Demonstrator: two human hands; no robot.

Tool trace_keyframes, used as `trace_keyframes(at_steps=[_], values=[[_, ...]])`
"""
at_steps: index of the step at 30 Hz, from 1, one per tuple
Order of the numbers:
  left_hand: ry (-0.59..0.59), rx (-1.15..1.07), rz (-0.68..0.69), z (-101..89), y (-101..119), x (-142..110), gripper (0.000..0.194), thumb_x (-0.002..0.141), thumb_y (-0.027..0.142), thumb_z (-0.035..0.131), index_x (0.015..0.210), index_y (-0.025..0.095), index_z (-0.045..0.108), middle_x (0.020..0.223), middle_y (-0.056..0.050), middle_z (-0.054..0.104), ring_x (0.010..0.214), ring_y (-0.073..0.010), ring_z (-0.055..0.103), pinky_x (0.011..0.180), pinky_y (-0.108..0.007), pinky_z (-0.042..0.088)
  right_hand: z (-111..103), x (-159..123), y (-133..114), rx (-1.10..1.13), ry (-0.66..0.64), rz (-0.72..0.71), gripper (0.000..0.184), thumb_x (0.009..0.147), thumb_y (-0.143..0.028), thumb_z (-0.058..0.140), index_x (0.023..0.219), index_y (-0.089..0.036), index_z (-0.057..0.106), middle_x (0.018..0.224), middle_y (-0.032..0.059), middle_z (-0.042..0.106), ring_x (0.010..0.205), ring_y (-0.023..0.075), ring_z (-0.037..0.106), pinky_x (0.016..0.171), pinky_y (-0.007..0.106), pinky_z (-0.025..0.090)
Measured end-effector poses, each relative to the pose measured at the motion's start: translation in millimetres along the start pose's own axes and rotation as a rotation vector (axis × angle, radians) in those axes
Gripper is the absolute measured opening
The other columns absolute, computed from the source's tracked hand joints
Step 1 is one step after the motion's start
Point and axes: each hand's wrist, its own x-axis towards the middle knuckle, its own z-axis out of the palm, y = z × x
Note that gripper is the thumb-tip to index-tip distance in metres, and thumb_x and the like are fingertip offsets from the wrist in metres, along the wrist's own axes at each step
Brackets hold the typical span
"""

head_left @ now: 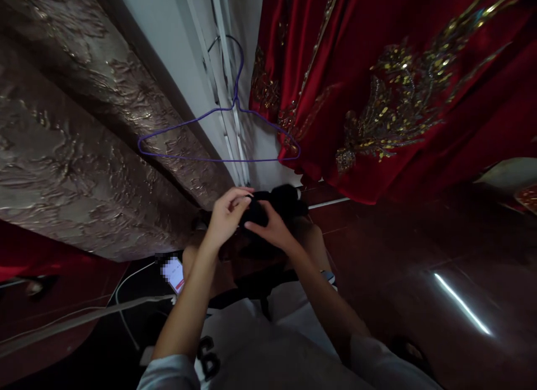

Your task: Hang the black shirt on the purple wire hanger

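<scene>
My left hand [226, 215] and my right hand [272, 225] meet in front of me, above my lap. Between them is a dark black soft-looking bundle [255, 212], gripped by the curved fingers and thumbs of both hands. Its exact kind is too dark to make out. More black material [286, 201] lies just beyond my right hand. Past my hands, a purple clothes hanger [212, 160] hangs from a white metal rack [224, 107] with nothing on it.
Beige textured fabric [84, 127] hangs on the left, and a red garment with gold sequins [335, 71] on the right. A lit phone [173, 273] lies by my left forearm, near white cables [121, 289]. The dark red floor [398, 255] reflects a light strip.
</scene>
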Motion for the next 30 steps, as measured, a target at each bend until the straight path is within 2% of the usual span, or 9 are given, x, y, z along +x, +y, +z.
trace_keyframes(at_steps=[3,5,8,11,14,18,21,23,30], values=[[0.019,0.130,0.108,5.9,3.4,-2.3,0.022,0.101,0.039,0.058,0.105,0.019,0.066,0.118,-0.009,0.069,0.115,-0.0221,0.064,0.100,-0.031,0.049,8.4,13.2,-18.8,-0.013,-0.293,-0.010,0.027,0.085,-0.032,0.063,0.106,-0.015,0.069,0.100,0.0061,0.072,0.093,0.0216,0.067,0.088,0.034,0.053],[0.000,0.133,0.035,-3.5,-2.6,-8.7,0.026,0.104,0.043,0.050,0.115,0.022,0.060,0.108,-0.006,0.070,0.104,-0.0209,0.066,0.094,-0.030,0.050,-1.9,24.2,-34.1,-0.061,-0.321,0.005,0.018,0.086,-0.027,0.055,0.082,-0.015,0.068,0.077,0.0028,0.068,0.074,0.0183,0.063,0.071,0.029,0.052],[-0.252,0.204,-0.102,-25.4,-15.2,-23.3,0.034,0.104,0.049,0.046,0.123,0.024,0.060,0.101,-0.005,0.070,0.094,-0.0223,0.067,0.087,-0.030,0.051,-26.0,46.5,-58.9,-0.112,-0.280,-0.144,0.014,0.078,-0.020,0.057,0.079,-0.016,0.070,0.079,0.0020,0.068,0.077,0.0167,0.064,0.070,0.025,0.051],[-0.532,0.318,-0.182,-42.2,-23.6,-34.3,0.034,0.098,0.050,0.058,0.110,0.021,0.070,0.102,-0.006,0.074,0.094,-0.0270,0.069,0.084,-0.033,0.054,-33.1,81.3,-74.3,-0.050,-0.130,-0.285,0.047,0.073,-0.014,0.056,0.116,-0.022,0.071,0.106,0.0027,0.072,0.096,0.0176,0.067,0.084,0.026,0.053],[-0.625,0.390,-0.230,-56.2,-27.7,-36.2,0.034,0.095,0.051,0.062,0.100,0.019,0.073,0.097,-0.005,0.076,0.087,-0.0275,0.070,0.075,-0.032,0.054,-19.4,121.4,-70.5,0.006,0.036,-0.254,0.066,0.071,-0.014,0.055,0.136,-0.023,0.059,0.129,0.0050,0.067,0.113,0.0183,0.064,0.095,0.029,0.052],[-0.696,0.582,-0.308,-82.0,-34.4,-39.4,0.027,0.091,0.045,0.062,0.087,0.021,0.074,0.085,-0.004,0.075,0.076,-0.0250,0.068,0.069,-0.031,0.050,-13.2,145.9,-51.2,0.019,0.054,-0.160,0.027,0.078,-0.026,0.056,0.099,-0.018,0.071,0.099,0.0036,0.072,0.100,0.0182,0.065,0.093,0.031,0.052],[-0.588,0.854,-0.384,-103.2,-38.3,-48.3,0.021,0.083,0.036,0.063,0.070,0.020,0.068,0.075,-0.010,0.069,0.073,-0.0264,0.065,0.074,-0.035,0.049,-35.2,132.6,-47.3,-0.095,0.098,-0.219,0.011,0.077,-0.027,0.060,0.069,-0.019,0.061,0.066,-0.0015,0.055,0.066,0.0134,0.052,0.063,0.025,0.043],[-0.478,0.978,-0.369,-115.1,-34.9,-50.4,0.017,0.081,0.034,0.063,0.071,0.020,0.066,0.082,-0.015,0.069,0.089,-0.0322,0.063,0.086,-0.044,0.047,-55.3,118.8,-53.2,-0.178,0.123,-0.259,0.021,0.075,-0.023,0.063,0.058,-0.020,0.051,0.057,-0.0030,0.042,0.057,0.0111,0.040,0.053,0.026,0.030],[-0.021,1.020,-0.041,-135.9,6.9,-14.6,0.025,0.088,0.041,0.052,0.101,0.022,0.061,0.117,-0.013,0.067,0.122,-0.0378,0.048,0.105,-0.058,0.033,-82.9,102.8,-80.7,-0.265,0.184,-0.299,0.027,0.081,-0.030,0.062,0.058,-0.020,0.052,0.058,-0.0015,0.043,0.057,0.0120,0.040,0.055,0.028,0.032]])
